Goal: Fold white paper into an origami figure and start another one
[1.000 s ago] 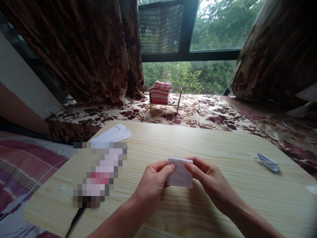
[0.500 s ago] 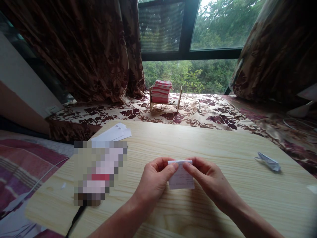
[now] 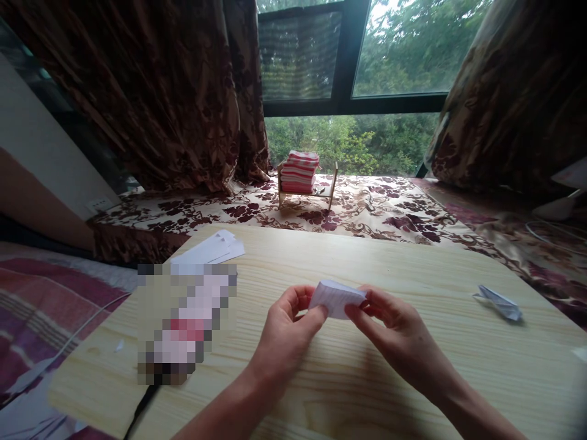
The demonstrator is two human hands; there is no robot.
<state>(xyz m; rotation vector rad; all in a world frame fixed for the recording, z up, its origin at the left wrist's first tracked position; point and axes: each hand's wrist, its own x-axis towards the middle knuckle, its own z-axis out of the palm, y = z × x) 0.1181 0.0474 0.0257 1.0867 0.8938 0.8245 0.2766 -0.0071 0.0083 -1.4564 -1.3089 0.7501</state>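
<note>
A small white piece of paper [image 3: 338,298] with faint print is held up over the wooden table, between my two hands. My left hand [image 3: 293,315] pinches its left side, thumb in front and fingers behind. On the other side, my right hand [image 3: 389,318] grips the right edge the same way. The paper looks folded and tilts slightly, its right end lower than its left. Part of its back is hidden by my fingers.
A folded paper shape [image 3: 499,303] lies on the table [image 3: 413,269] at right. White paper strips [image 3: 206,250] lie at the back left, by a pixelated object [image 3: 188,324] with a black cable. Beyond, a small wooden rack [image 3: 306,192] holds striped cloths [image 3: 299,172].
The paper has been turned in my hands: its hanging lower part no longer shows, and a shorter, wider face points toward me. Both hands still hold it.
</note>
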